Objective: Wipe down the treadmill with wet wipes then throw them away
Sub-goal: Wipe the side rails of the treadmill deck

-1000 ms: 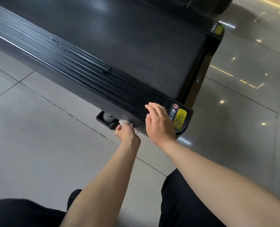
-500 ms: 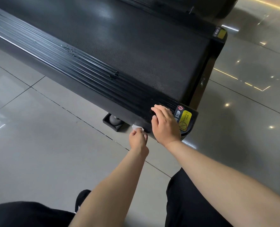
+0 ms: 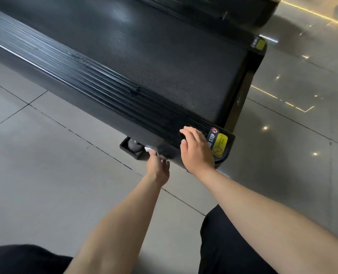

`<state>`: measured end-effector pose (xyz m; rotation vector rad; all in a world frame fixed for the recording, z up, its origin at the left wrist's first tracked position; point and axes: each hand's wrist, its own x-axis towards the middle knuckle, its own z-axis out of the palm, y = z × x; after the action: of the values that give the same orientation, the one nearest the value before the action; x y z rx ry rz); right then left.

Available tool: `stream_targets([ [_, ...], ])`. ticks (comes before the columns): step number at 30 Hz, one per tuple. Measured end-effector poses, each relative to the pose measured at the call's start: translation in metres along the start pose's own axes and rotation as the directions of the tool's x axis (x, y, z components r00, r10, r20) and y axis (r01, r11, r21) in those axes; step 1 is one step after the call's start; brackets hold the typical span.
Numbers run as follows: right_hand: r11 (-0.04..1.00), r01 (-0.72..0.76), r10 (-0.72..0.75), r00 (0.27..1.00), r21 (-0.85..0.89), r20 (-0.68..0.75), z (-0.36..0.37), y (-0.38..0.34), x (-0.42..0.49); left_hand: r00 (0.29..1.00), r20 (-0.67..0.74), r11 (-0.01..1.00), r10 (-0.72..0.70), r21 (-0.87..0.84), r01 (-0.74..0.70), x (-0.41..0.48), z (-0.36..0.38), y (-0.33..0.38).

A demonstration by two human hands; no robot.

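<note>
A black treadmill (image 3: 164, 62) runs diagonally across the view, its ribbed side rail nearest me. My left hand (image 3: 158, 167) grips a crumpled white wet wipe (image 3: 148, 149) and holds it against the outer side of the rail, just right of the rear foot. Most of the wipe is hidden behind my fingers. My right hand (image 3: 196, 150) rests flat, fingers straight, on the rail's rear corner beside a yellow "no step" sticker (image 3: 219, 144).
A black rear foot with a grey roller (image 3: 132, 146) sticks out under the rail. Glossy grey floor tiles (image 3: 51, 165) surround the machine. A second dark machine (image 3: 243, 10) stands at the top. My dark-trousered knees (image 3: 229, 246) are at the bottom.
My left hand with the wipe has slid a little along the rail's side, staying near the rear foot. The right hand stays planted on the rear corner. The camera has shifted slightly.
</note>
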<state>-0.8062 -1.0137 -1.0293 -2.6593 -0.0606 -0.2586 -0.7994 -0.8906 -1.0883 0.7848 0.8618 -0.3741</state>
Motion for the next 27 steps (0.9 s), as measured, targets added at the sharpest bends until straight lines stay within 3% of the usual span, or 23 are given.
stream_targets([
  [3,1.0,0.009,-0.009,1.0,0.018,0.0,-0.001,0.001,0.0,0.995,0.065,0.997,-0.07,0.026,0.069,0.0,-0.002,-0.009],
  [6,1.0,0.02,-0.02,1.0,0.017,0.005,0.0,0.003,0.0,0.998,0.025,0.996,-0.053,0.067,0.051,-0.007,0.005,-0.01],
  [9,1.0,0.012,-0.013,1.0,0.024,0.006,-0.001,0.002,-0.001,0.987,0.017,0.977,0.16,0.142,-0.161,-0.016,0.014,-0.005],
  [12,1.0,0.004,-0.004,1.0,0.03,0.007,-0.002,0.0,-0.002,0.93,0.076,0.904,0.36,0.217,-0.368,-0.025,0.022,0.002],
  [16,0.997,-0.018,0.017,1.0,0.076,0.011,-0.003,0.0,0.0,0.866,0.18,0.791,0.466,0.352,-0.5,-0.031,0.024,-0.01],
  [22,0.981,-0.068,0.064,0.998,0.183,0.028,-0.011,0.001,-0.001,0.816,0.4,0.681,0.416,0.458,-0.572,-0.051,0.022,-0.065],
  [27,0.966,-0.096,0.082,0.994,0.239,0.065,-0.014,0.005,-0.002,0.834,0.403,0.689,0.377,0.481,-0.543,-0.065,0.017,-0.071],
])
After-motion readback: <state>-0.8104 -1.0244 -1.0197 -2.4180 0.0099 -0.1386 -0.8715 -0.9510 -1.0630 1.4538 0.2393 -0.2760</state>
